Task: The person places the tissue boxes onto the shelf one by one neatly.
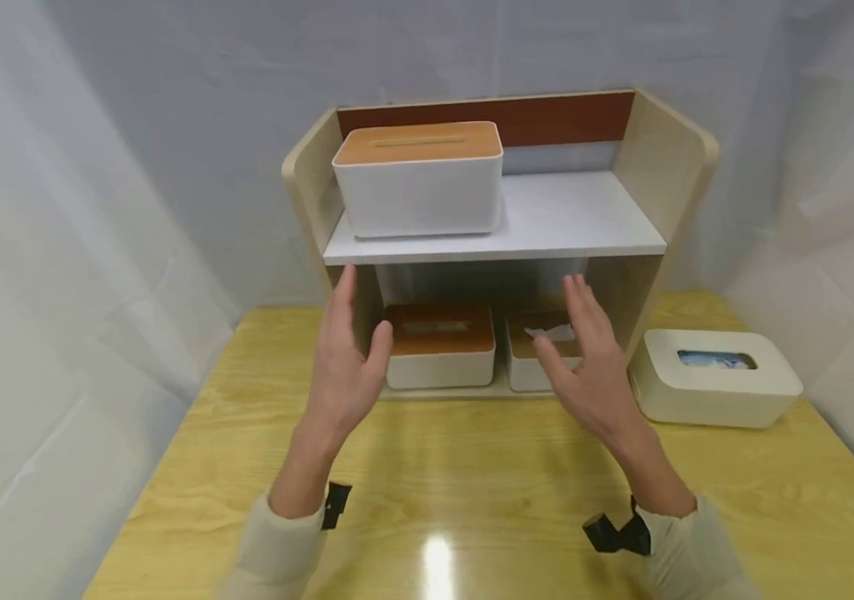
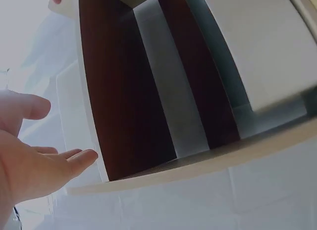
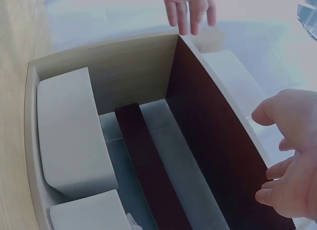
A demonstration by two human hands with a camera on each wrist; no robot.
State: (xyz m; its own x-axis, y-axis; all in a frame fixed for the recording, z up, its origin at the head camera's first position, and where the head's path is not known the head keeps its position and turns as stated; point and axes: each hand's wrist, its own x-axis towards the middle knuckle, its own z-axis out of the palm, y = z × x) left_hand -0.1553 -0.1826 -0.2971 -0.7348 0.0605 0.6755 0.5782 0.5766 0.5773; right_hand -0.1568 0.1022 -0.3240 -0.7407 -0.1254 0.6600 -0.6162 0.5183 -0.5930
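As we scan the head view from its left edge, a pale hanging sheet (image 1: 59,292) fills that side of the frame, and left of centre we come to the left hand (image 1: 342,367), reaching up from a pale sleeve (image 1: 277,542). Its fingers are straight and its thumb spreads well away, with nothing in its grasp; the fingertips are near the left end of a white board (image 1: 576,208), though we cannot tell whether they touch it. That board is the upper level of a wooden shelf unit (image 1: 670,167), which stands on a yellow table (image 1: 427,467). In the upper middle we see a large white box (image 1: 422,200) with an orange-brown slotted lid, sitting on the board's left part. Below it, near the centre of the frame, the bottom level carries 2 more: a brown-lidded box (image 1: 441,369), then a small box (image 1: 526,375) with white tissue (image 1: 561,333) at its top. The right hand (image 1: 591,367), right of centre, partly covers the small box from our view; its fingers are extended, its thumb apart, and it holds nothing. Farther right, beside the shelf unit, we find a cream box (image 1: 704,404) with blue showing through its opening.
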